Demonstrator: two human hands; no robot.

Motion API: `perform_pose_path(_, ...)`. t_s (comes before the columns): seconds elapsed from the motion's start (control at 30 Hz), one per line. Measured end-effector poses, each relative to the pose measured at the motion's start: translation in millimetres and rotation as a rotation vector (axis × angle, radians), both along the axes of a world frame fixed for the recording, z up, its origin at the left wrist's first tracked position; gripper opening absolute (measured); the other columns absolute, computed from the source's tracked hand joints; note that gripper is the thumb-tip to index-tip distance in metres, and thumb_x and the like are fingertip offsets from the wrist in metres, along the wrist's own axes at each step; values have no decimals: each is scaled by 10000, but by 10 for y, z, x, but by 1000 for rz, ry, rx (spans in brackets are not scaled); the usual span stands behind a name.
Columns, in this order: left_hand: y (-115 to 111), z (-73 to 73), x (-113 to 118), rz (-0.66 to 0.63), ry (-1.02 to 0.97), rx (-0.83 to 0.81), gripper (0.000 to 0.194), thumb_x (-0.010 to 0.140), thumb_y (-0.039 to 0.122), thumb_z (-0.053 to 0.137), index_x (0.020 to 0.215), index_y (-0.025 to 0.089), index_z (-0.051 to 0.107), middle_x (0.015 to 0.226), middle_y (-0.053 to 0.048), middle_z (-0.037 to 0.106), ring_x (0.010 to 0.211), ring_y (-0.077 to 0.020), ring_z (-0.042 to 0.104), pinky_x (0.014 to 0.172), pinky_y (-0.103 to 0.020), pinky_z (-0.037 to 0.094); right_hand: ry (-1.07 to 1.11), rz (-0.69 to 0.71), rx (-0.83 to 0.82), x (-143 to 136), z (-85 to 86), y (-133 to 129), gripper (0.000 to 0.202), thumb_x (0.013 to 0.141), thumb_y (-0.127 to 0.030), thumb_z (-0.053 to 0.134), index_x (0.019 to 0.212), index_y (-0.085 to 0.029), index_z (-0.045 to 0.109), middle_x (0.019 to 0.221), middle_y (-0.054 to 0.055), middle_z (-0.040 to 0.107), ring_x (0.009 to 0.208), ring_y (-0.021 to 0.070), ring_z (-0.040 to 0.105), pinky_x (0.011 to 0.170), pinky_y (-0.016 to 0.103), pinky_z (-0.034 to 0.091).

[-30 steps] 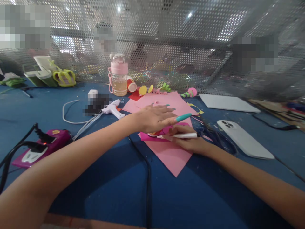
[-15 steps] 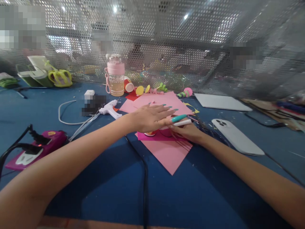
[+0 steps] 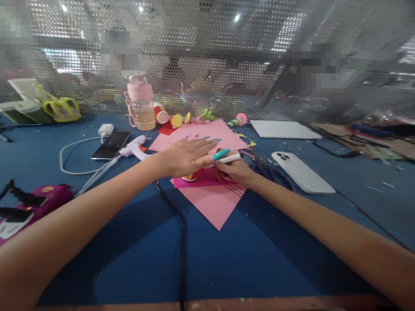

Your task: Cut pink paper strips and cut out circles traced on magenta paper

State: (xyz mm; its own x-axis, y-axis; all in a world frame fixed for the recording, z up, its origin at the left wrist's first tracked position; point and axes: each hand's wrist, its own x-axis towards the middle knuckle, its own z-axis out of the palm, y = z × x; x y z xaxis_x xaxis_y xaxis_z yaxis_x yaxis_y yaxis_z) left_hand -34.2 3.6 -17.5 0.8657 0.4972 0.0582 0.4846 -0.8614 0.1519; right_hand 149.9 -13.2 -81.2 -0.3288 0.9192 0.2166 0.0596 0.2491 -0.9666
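My left hand [image 3: 184,155] is held palm down with its fingers stretched out over the pink and magenta paper; its nails are teal. Beneath its palm a small red object with a white rim [image 3: 192,176] shows in part. A magenta sheet [image 3: 207,179] lies on a pink paper [image 3: 215,205] whose corner points toward me and bears a few dark lines. My right hand [image 3: 238,172] is closed around a white marker [image 3: 230,158] with a black end, close to my left thumb. The marker's other end is hidden behind that thumb.
Behind the hands lie pink sheets [image 3: 214,129] and several paper pieces. A pink bottle [image 3: 141,106], a white glue gun [image 3: 134,148] and a dark phone [image 3: 112,144] stand or lie left. A white phone [image 3: 303,172] lies right. A black cable [image 3: 183,242] crosses the front.
The whole view has shifted, so things appear farther left. My left hand stays spread over the paper, and my right hand keeps its hold on the marker.
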Motion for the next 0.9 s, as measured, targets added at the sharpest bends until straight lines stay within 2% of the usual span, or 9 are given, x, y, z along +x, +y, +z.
perform_pose_path(0.13, 28, 16, -13, 11, -4, 8, 590, 884, 504, 89, 1382, 210, 204, 1462, -45, 215, 1350, -178, 152, 1081, -377, 126, 15, 23, -8, -2, -22, 53, 414, 653, -529, 639, 644, -207, 379, 364, -110, 421, 283, 41, 362, 273, 161, 234)
perform_pose_path(0.27, 54, 27, -25, -15, -6, 33, 626, 882, 508, 76, 1379, 158, 226, 1446, -88, 246, 1343, -186, 180, 1080, -378, 148, 45, 115, -117, 38, -20, 111, 317, 665, -418, 636, 700, -201, 407, 404, -80, 533, 250, 54, 384, 238, 158, 247)
perform_pose_path(0.4, 67, 34, -35, -22, -15, 39, 660, 865, 542, 55, 1379, 165, 228, 1440, -87, 264, 1338, -176, 199, 1084, -368, 156, 148, 189, -259, 51, 32, 141, 245, 578, -269, 600, 692, -198, 396, 481, -27, 621, 296, 102, 487, 225, 171, 291)
perform_pose_path(0.57, 60, 44, -14, -11, -1, 56, 700, 862, 548, 37, 1366, 116, 258, 1430, -118, 279, 1331, -187, 218, 1086, -369, 159, 141, 178, -222, 48, 80, 124, 128, 596, -148, 514, 711, -161, 460, 426, -40, 589, 269, 80, 452, 223, 155, 236)
perform_pose_path(0.7, 48, 54, 13, -3, 0, 72, 650, 874, 531, 69, 1365, 153, 267, 1428, -103, 291, 1325, -183, 238, 1081, -367, 175, 88, 185, -207, 76, 100, 66, 82, 630, -150, 518, 710, -138, 510, 417, -34, 589, 230, 54, 393, 223, 150, 220)
perform_pose_path(0.9, 55, 48, 12, -10, -1, 70, 591, 892, 483, 118, 1365, 161, 266, 1431, -98, 284, 1329, -179, 226, 1083, -367, 166, 174, 218, -260, 68, 69, -39, 106, 601, -194, 542, 600, -177, 438, 401, -47, 569, 208, 49, 353, 200, 144, 193)
